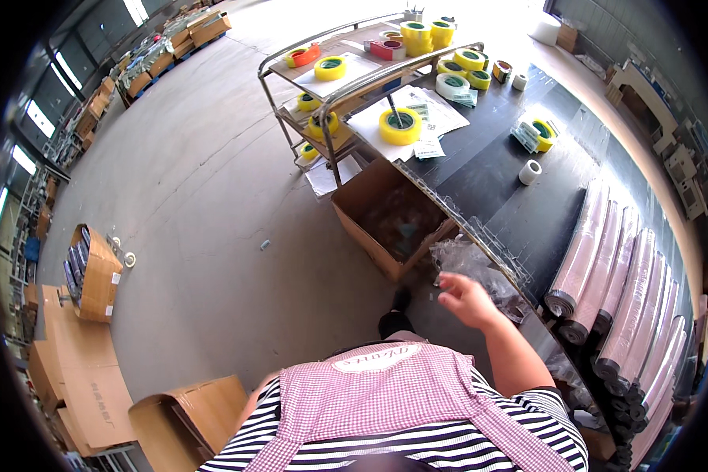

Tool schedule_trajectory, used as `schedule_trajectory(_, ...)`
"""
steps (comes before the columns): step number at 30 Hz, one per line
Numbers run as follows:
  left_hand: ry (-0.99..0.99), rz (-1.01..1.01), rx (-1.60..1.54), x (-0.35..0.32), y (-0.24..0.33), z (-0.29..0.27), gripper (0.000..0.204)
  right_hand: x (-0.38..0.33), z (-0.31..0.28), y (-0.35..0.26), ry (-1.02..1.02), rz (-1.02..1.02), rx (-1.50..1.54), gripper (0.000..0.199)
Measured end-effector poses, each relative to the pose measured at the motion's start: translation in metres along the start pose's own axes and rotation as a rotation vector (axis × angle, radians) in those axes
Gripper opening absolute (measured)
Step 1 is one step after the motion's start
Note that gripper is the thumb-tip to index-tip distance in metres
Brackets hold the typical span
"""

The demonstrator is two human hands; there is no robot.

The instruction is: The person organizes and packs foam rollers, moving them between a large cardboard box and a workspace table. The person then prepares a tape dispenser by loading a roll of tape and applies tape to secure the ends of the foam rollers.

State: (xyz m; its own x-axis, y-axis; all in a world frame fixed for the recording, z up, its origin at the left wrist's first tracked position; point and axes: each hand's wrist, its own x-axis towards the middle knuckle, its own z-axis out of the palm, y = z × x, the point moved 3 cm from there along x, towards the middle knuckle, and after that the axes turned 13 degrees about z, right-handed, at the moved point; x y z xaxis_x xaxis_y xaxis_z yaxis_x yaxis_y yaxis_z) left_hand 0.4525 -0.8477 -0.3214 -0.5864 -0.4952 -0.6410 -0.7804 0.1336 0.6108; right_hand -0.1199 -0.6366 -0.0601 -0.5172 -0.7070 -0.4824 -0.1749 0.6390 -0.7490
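My right hand (466, 300) is in the air beside the table's near edge, fingers apart and a little blurred, with nothing visible in it. Clear crumpled plastic film (480, 267) hangs at that edge, close by the fingers. Just beyond the hand, an open cardboard box (370, 244) stands against the table, with some scraps at its bottom. Only a bit of my left arm shows at my side; the left hand is hidden. Near that arm is another open cardboard box (224, 405), at the lower left.
Several plastic-wrapped rolls (625, 303) lie side by side on the black table (495, 173). Yellow tape rolls (400, 126) and papers sit toward its far end. A metal cart (271, 94) with more tape adjoins it. To the left, a carton (100, 275) and flattened cardboard (94, 385) rest on the floor.
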Motion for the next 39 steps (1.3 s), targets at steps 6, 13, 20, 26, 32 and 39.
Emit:
schedule_trajectory(6,0.517,0.517,0.162,0.12,0.31,-0.139,0.038,0.169,-0.114,-0.042,0.412,-0.252,0.297,0.034)
schedule_trajectory(13,0.548,1.095,0.532,0.25,0.591,-0.161,0.033,0.382,-0.175,-0.116,0.468,-0.176,-0.178,0.024)
schedule_trajectory(20,0.668,1.114,0.97,0.353,0.676,-0.125,0.045,0.416,-0.168,-0.14,0.362,-0.068,-0.534,0.062)
schedule_trajectory(26,0.72,1.132,0.858,0.364,0.68,-0.121,0.039,0.425,-0.174,-0.132,0.288,-0.083,-0.454,0.058)
schedule_trajectory(32,0.634,1.194,0.767,0.374,0.69,-0.133,0.038,0.42,-0.159,-0.132,0.34,-0.138,-0.32,0.051)
schedule_trajectory(39,0.577,1.283,0.74,0.376,0.678,-0.147,0.043,0.408,-0.142,-0.127,0.272,-0.088,0.016,0.062)
